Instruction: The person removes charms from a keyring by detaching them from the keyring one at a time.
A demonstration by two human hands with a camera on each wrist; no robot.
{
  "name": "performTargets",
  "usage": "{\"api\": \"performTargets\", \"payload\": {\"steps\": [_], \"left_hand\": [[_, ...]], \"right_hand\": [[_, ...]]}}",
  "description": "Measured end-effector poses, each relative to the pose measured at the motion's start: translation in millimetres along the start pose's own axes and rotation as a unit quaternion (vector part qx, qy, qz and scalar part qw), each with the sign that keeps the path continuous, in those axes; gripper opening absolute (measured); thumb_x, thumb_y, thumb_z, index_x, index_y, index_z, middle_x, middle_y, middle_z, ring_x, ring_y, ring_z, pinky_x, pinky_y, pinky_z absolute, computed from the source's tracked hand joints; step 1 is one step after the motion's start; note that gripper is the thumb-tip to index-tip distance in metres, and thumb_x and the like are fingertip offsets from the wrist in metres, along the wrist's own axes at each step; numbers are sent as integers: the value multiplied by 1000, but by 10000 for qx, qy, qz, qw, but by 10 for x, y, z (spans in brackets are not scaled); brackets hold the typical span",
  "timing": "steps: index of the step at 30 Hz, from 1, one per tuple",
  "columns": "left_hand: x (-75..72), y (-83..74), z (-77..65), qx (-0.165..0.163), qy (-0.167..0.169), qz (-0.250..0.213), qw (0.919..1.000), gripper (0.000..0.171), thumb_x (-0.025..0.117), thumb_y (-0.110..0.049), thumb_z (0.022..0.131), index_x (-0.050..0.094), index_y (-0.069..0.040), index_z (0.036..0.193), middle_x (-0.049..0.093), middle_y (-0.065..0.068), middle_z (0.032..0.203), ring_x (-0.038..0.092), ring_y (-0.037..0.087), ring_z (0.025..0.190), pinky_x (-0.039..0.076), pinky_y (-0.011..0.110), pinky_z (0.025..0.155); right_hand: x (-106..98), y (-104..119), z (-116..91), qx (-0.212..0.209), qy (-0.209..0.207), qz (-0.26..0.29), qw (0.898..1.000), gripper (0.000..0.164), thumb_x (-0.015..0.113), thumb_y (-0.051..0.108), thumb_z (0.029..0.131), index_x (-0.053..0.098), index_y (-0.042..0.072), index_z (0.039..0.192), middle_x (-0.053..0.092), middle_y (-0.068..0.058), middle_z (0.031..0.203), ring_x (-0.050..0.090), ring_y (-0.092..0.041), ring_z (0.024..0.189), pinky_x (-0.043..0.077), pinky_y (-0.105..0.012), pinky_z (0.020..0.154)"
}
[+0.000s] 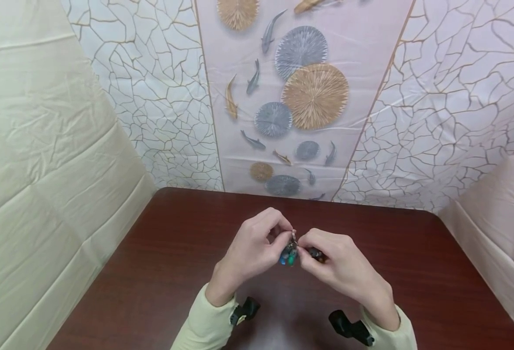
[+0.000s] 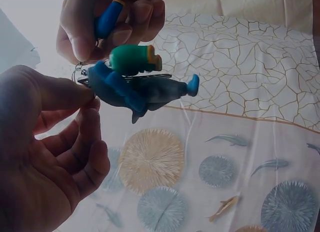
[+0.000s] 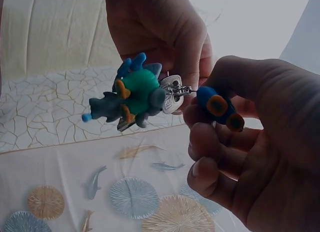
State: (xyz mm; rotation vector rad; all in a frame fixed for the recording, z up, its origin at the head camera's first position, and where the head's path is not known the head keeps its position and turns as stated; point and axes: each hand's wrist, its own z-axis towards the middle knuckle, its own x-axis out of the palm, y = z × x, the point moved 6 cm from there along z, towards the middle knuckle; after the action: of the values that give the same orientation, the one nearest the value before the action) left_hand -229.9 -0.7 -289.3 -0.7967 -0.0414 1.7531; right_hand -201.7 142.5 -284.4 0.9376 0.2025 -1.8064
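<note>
Above the table, my left hand (image 1: 257, 245) pinches a metal key ring (image 1: 294, 236) between thumb and forefinger. Hanging from the ring are a key (image 3: 171, 103), a green figurine charm (image 3: 142, 87) and a blue-grey figurine charm (image 2: 162, 90). Close beside it, my right hand (image 1: 342, 260) pinches the chain end of a blue charm with orange ends (image 3: 216, 105), which lies against its curled fingers. The fingertips hide exactly where this charm's chain meets the ring.
Beneath both hands lies a dark reddish-brown table (image 1: 174, 253). A patterned cloth backdrop (image 1: 279, 146) with fish and round motifs hangs behind it, and plain cream cloth (image 1: 42, 194) hangs at the left. Each wrist wears a black camera (image 1: 351, 328).
</note>
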Motion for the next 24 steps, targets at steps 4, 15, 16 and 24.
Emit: {"api": "performTargets", "payload": {"steps": [4,15,16,24], "left_hand": [[14,8,-2,-181,-61,-25,9998,11,66,-2,87,62,-12,85,60,-3,81,54,2,68,45,7,62],[-123,48,6,-198,-592,-405,9972,9,68,-3,88,65,-12,87,66,-1,85,58,6,71,50,13,63],[-123,51,8,-238,-579,-434,9971,8,69,-4,88,65,-12,88,66,-1,85,58,6,70,51,13,63],[-113,98,10,-554,-349,-535,9964,3,68,-12,92,67,-10,91,71,-2,84,57,2,63,50,15,57]], "right_hand": [[1,-16,-17,87,134,-75,9998,20,65,1,81,62,21,84,53,15,75,47,6,66,38,-6,60],[46,46,-23,-201,451,-14,9988,26,67,-1,79,63,24,85,56,16,76,48,6,67,39,-7,62],[45,40,-23,-227,439,-17,9988,26,67,-1,79,63,24,86,57,17,77,49,6,67,40,-7,63],[64,-28,-34,-36,667,-93,9977,26,69,0,81,64,25,86,57,19,77,49,8,68,41,-8,64]]}}
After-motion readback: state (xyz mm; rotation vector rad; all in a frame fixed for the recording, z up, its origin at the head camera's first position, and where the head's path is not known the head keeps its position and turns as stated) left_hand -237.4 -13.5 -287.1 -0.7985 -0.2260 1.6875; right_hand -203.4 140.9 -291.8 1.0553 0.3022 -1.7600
